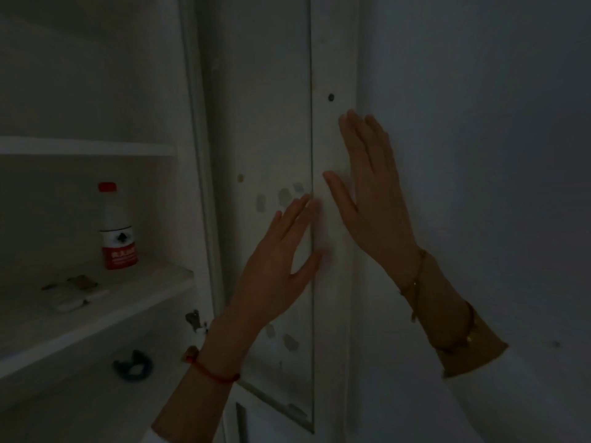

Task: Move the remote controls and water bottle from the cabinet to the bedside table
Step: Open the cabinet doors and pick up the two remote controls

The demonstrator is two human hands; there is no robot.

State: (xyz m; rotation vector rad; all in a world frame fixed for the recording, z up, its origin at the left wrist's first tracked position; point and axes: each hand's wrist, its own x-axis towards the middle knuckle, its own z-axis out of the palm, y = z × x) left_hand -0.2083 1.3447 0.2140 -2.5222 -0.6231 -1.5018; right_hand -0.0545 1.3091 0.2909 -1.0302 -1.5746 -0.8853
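The scene is dim. A water bottle (pixel 116 227) with a red cap and red label stands upright on a white cabinet shelf (pixel 96 318) at the left. In front of it on the same shelf lie the remote controls (pixel 75 294), pale and hard to make out. My left hand (pixel 276 260) and my right hand (pixel 371 193) are both flat, fingers spread, against the white cabinet door (pixel 332 282) well to the right of the shelf. Neither hand holds anything.
A second shelf (pixel 86 146) sits above the bottle. A dark ring-shaped object (pixel 132 366) lies on the level below. A door hinge (pixel 193 321) shows at the cabinet frame. A plain wall (pixel 479 155) fills the right side.
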